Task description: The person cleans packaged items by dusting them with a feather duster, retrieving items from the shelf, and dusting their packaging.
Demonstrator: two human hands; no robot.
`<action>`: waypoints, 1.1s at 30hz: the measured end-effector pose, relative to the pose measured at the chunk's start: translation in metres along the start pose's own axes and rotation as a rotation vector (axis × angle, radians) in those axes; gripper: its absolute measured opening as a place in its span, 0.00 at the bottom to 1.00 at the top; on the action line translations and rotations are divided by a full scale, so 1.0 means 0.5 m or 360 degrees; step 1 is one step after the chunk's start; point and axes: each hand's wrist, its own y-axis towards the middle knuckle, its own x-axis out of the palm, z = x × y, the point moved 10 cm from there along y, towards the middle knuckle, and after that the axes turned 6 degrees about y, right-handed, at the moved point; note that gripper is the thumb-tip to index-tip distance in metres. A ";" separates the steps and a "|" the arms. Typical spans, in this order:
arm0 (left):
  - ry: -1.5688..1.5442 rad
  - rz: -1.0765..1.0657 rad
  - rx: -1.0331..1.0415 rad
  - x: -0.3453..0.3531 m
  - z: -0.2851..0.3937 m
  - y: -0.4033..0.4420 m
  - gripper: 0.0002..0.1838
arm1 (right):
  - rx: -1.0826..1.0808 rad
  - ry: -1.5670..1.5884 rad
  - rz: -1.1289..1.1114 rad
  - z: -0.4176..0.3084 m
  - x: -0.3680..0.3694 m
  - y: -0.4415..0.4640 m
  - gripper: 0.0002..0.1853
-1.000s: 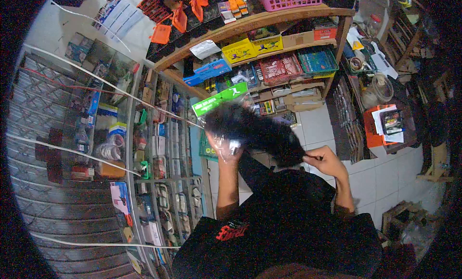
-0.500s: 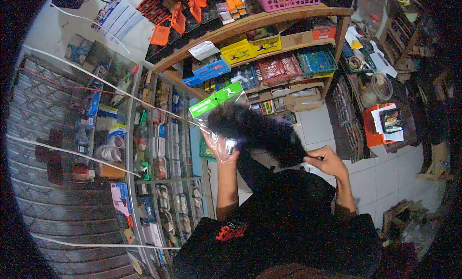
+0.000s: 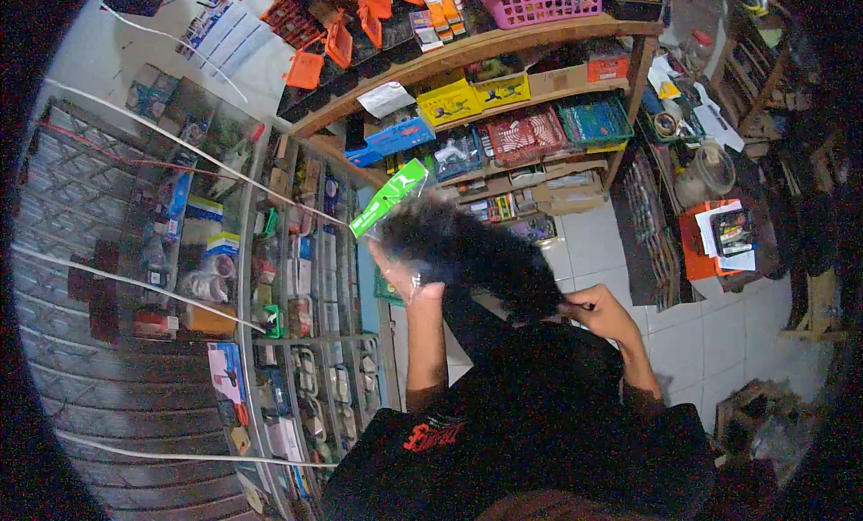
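Note:
A black, fluffy item (image 3: 476,256), its exact kind unclear, stretches between my two hands in front of my chest. My left hand (image 3: 418,285) is closed around its left end and the clear plastic packet there, with the fingers partly hidden behind them. A bright green header card (image 3: 390,197) tops this packet and stands tilted above my left hand. At the lower right end of the black item, my right hand (image 3: 604,314) pinches its tip between thumb and fingers.
Glass cabinets with small boxed goods (image 3: 306,278) stand on my left. Ahead, wooden shelves hold yellow boxes (image 3: 449,101), a red basket (image 3: 526,134) and a pink basket (image 3: 548,4). An orange box with papers (image 3: 706,251) sits to the right. White cables (image 3: 180,143) cross the left side.
The green header card has tilted more steeply and shifted slightly left. My right hand has moved a little left and down, still pinching the black item's end.

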 end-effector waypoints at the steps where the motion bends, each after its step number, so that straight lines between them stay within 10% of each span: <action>1: -0.0266 -0.0304 -0.0055 0.016 -0.008 0.009 0.41 | -0.0033 0.0004 -0.0036 0.004 0.003 0.001 0.08; 4: -0.0484 -0.0716 -0.0130 0.031 -0.015 0.019 0.40 | -0.0105 0.0076 -0.0053 0.008 0.012 0.003 0.08; 13: 0.0780 0.0105 0.0835 -0.082 0.106 0.032 0.23 | 0.0060 0.0250 0.0185 0.008 0.039 -0.012 0.09; 18: -0.0283 -0.0274 0.0011 -0.065 0.016 0.081 0.26 | -0.0096 0.0018 0.0237 0.014 0.045 -0.017 0.09; 21: 0.0261 -0.0012 0.0324 -0.099 0.071 0.060 0.29 | -0.0122 -0.0001 0.0326 0.041 0.032 -0.013 0.08; 29: -0.0157 -0.0180 0.0023 -0.050 0.033 0.047 0.27 | -0.0026 0.0283 0.0370 0.013 0.001 -0.019 0.06; 33: -0.0112 -0.0881 0.0055 0.123 0.015 -0.024 0.38 | -0.0174 0.0070 0.0275 0.027 -0.025 -0.011 0.07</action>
